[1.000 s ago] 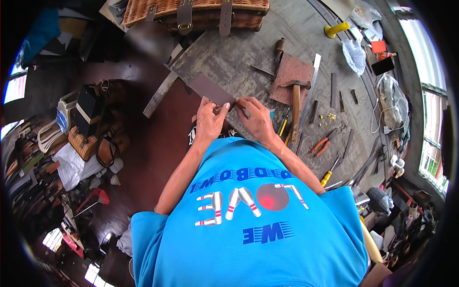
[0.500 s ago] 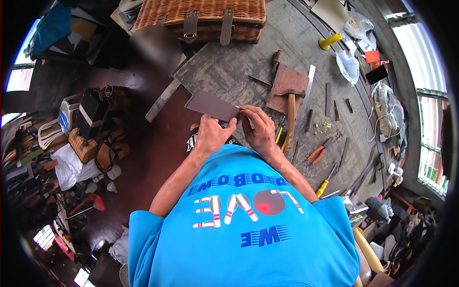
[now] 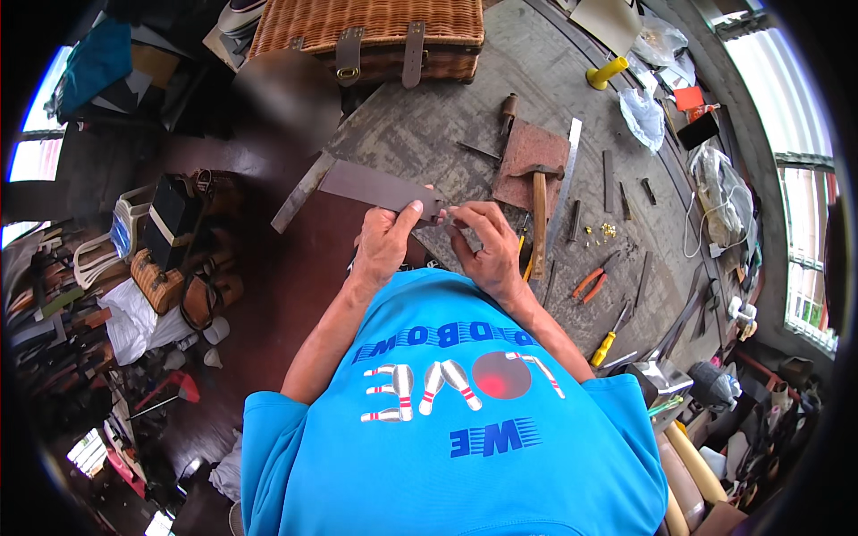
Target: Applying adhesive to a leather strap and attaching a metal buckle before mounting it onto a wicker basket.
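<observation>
My left hand (image 3: 384,246) is closed on a flat, dark brown strip that looks like leather (image 3: 366,188), its thumb pressed on top near the right end. The strip is held up in front of me and reaches out to the left. Just off that same end, my right hand (image 3: 487,246) has its thumb and forefinger pinched together. Whatever is between those fingertips is too small to make out. Nearest to my right hand on the bench are a wooden-handled hammer (image 3: 540,223), its head resting on a reddish-brown block (image 3: 527,165), and a few thin yellow-handled tools (image 3: 525,246).
On the grey bench (image 3: 420,125) lie a steel ruler (image 3: 572,156), small gold-coloured fittings (image 3: 608,230), orange-handled pliers (image 3: 590,283) and a yellow screwdriver (image 3: 605,347). A wicker case (image 3: 375,27) stands at the far side. Bags (image 3: 156,277) are piled at the left.
The strip has shifted left and turned a little, with its right end now showing between my hands. My right fingers have drawn slightly away from its edge. My left hand has turned, thumb on top.
</observation>
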The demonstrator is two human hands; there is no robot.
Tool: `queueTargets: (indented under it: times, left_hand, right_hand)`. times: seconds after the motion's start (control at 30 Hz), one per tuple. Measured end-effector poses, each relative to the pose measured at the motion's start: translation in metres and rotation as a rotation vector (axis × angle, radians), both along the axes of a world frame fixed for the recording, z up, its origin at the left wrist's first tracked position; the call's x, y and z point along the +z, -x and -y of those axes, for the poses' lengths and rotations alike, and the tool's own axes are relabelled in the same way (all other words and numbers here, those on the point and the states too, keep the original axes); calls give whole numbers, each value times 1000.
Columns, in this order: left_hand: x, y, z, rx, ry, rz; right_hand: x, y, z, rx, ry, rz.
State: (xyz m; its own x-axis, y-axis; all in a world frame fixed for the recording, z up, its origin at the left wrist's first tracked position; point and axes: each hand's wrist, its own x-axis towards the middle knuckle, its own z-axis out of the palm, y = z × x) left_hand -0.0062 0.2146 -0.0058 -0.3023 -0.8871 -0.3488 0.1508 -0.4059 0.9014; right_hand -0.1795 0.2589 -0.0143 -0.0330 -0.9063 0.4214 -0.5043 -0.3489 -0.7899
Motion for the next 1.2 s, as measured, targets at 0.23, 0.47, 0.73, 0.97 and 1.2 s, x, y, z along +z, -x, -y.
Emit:
queueTargets:
  times: [0.23, 0.47, 0.73, 0.97, 1.2]
  left_hand:
    - [7, 6, -5, 17, 150, 153]
    - [6, 7, -7, 3, 227, 442]
    - [-7, -1, -1, 34, 47, 63]
    - [0, -20, 11, -40, -454, -358]
    - [-4, -44, 28, -165, -637, -354]
  right_hand:
    - [0, -9, 8, 64, 34, -45]
    - [-12, -20, 2, 16, 102, -85]
    - [-5, -4, 7, 21, -261, 364]
    - [13, -2, 12, 278, -327, 292]
    - [0, -37, 13, 91, -266, 191]
